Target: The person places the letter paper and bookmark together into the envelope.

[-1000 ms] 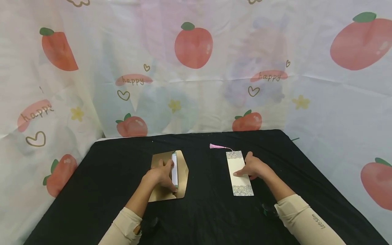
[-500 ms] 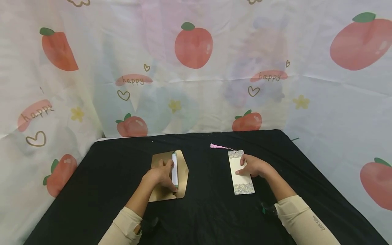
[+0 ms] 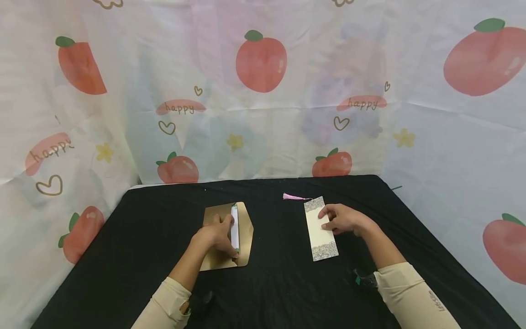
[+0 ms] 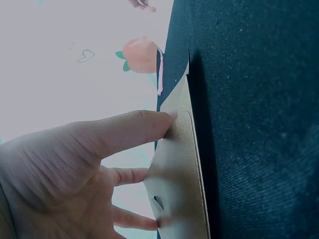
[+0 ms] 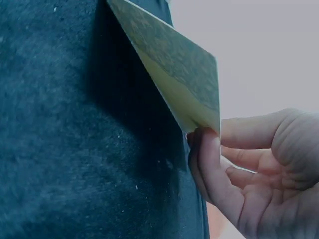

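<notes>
A gold envelope (image 3: pixel 219 262) lies on the black cloth at left with its pointed flap (image 3: pixel 245 228) folded out to the right. At its mouth shows a white strip (image 3: pixel 234 228) with green ends. My left hand (image 3: pixel 215 235) spreads over the envelope, thumb and fingertips pressing near that mouth. At right, my right hand (image 3: pixel 343 219) pinches the long edge of a cream bookmark (image 3: pixel 316 233) with lace-patterned ends. A pink tassel (image 3: pixel 292 197) trails left from its top. In the right wrist view the bookmark (image 5: pixel 174 64) tilts up from the cloth, casting a shadow.
Black cloth (image 3: pixel 271 288) covers the table. Behind and at both sides hangs a pale curtain (image 3: pixel 287 137) printed with fruit, hearts and "happy". A dark wrist device (image 3: pixel 365 279) sits below the right cuff.
My right hand has shifted its fingers along the bookmark's edge, and the bookmark has turned and tilted slightly. My left hand and the envelope stay put.
</notes>
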### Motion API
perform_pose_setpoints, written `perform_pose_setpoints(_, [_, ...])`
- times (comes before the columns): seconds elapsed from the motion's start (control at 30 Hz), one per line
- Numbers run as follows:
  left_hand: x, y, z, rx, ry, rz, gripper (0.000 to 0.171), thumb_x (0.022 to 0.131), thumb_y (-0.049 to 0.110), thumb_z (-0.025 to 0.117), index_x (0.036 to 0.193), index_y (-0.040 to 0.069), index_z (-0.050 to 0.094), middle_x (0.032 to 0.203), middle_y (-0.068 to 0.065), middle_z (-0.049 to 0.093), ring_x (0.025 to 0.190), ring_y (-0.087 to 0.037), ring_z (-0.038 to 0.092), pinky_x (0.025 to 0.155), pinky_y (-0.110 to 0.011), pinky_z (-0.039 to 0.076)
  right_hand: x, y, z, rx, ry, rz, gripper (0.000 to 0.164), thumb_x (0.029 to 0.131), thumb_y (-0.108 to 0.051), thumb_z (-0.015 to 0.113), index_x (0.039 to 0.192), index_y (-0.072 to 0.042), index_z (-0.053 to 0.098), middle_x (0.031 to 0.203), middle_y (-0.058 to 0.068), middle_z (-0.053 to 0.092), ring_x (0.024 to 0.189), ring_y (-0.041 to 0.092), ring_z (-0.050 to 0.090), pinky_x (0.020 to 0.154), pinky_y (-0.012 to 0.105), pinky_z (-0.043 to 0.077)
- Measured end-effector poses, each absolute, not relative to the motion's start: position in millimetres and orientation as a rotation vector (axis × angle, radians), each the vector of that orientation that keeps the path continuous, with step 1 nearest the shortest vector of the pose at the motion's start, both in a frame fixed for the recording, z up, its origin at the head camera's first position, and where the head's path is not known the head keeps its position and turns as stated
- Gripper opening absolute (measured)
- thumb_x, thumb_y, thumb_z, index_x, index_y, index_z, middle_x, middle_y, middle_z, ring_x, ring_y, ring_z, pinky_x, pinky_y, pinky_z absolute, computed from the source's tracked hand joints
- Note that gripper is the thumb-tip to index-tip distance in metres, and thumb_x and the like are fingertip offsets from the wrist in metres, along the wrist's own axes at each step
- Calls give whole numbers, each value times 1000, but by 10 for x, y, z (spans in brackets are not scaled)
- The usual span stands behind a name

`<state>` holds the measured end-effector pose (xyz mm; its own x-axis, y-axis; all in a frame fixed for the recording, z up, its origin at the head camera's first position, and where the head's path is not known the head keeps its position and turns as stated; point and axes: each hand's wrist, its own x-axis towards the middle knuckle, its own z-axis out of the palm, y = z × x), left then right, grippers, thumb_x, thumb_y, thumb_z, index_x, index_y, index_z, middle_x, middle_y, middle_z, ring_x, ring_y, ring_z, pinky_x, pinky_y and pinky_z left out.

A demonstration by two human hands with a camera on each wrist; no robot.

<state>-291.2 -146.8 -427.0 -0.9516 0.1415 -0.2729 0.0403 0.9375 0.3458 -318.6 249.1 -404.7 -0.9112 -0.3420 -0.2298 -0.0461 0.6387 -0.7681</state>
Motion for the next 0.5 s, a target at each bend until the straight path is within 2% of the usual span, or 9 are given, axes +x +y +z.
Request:
perform_pose_setpoints(0.23, [-2926,-1465,-4276,126,2793,493,94,66,39,99,139,21,43,126,-18,38,105,-39,45,80,-52,46,-3220,2478,-4011,-419,2438,-1290,34,97,-8,73,128,0,60,108,15,59,89,26,62,83,44,55])
perform_pose_setpoints(0.4, [-2921,-1457,-4251,125,2789,472,97,65,41,99,140,19,42,130,-19,38,110,-41,44,83,-55,46,-3230,2442,-4016,-474,2337,-1392,42,98,-3,69,138,1,57,127,23,55,97,29,64,86,45,56])
perform_pose_setpoints(0.5, [-2886,-1446,-4202,123,2785,458,97,65,41,99,141,19,42,131,-19,38,112,-41,43,84,-55,46,-3226,2410,-4029,-498,2305,-1446,42,100,-2,65,141,2,54,132,25,53,102,33,65,87,46,56])
